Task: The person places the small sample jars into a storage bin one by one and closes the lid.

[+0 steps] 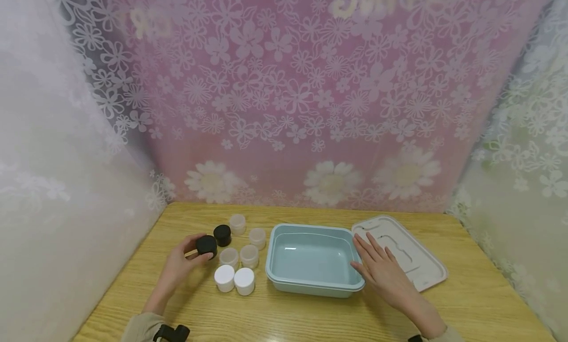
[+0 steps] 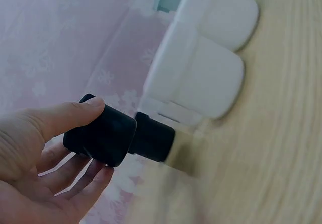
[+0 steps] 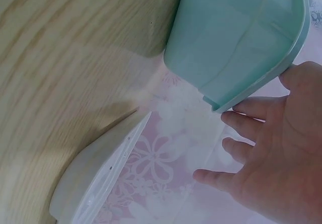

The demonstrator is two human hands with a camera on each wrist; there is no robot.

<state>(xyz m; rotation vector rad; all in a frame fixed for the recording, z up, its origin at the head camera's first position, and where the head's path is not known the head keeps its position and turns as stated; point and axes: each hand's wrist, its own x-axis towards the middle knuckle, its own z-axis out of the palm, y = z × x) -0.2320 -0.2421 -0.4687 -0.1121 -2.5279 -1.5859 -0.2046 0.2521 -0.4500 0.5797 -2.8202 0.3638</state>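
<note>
My left hand (image 1: 181,264) holds a small black jar (image 1: 206,246) between thumb and fingers, raised off the table in the left wrist view, where the held black jar (image 2: 103,133) overlaps a second one. That second black jar (image 1: 222,235) stands just behind it on the table. At the right end of a light blue plastic box (image 1: 310,289), my right hand (image 1: 385,273) lies with straight fingers at the rim. The right wrist view has the fingertips against the edge of the box (image 3: 231,38). The box has no lid on it and its bare inside shows.
Two white jars (image 1: 244,281) stand side by side left of the box. Several clear jars (image 1: 249,256) are grouped behind them. A pale lid (image 1: 417,256) lies on the wooden table (image 1: 301,317) right of the box. A flowered curtain (image 1: 284,110) closes off the back.
</note>
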